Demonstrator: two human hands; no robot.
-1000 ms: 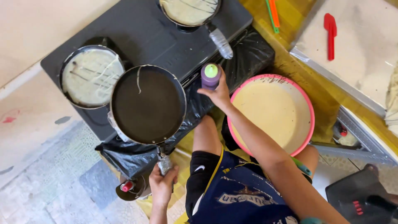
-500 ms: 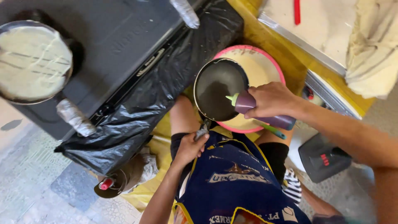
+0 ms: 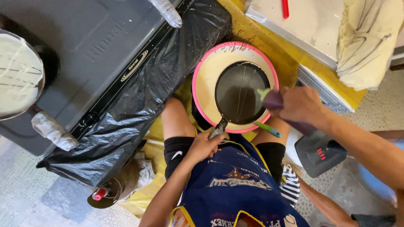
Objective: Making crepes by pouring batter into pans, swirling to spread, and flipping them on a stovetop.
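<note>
My left hand grips the handle of a small black frying pan and holds it over a pink-rimmed bowl of pale batter that sits between my knees. My right hand is closed on a purple squeeze bottle. The bottle lies tipped sideways, its light green nozzle over the pan's right edge. Thin pale lines of batter run across the dark pan. A green-handled utensil pokes out below the bowl's rim.
A dark stove wrapped at its edge in black plastic fills the left, with a batter-filled pan on a burner. A white tray and cloth lie top right. A black scale stands on the floor.
The view has swung right and closer. My left hand carried the black pan off the stove and over the pink bowl; my right hand brought the purple bottle down, tipped at the pan's edge.
</note>
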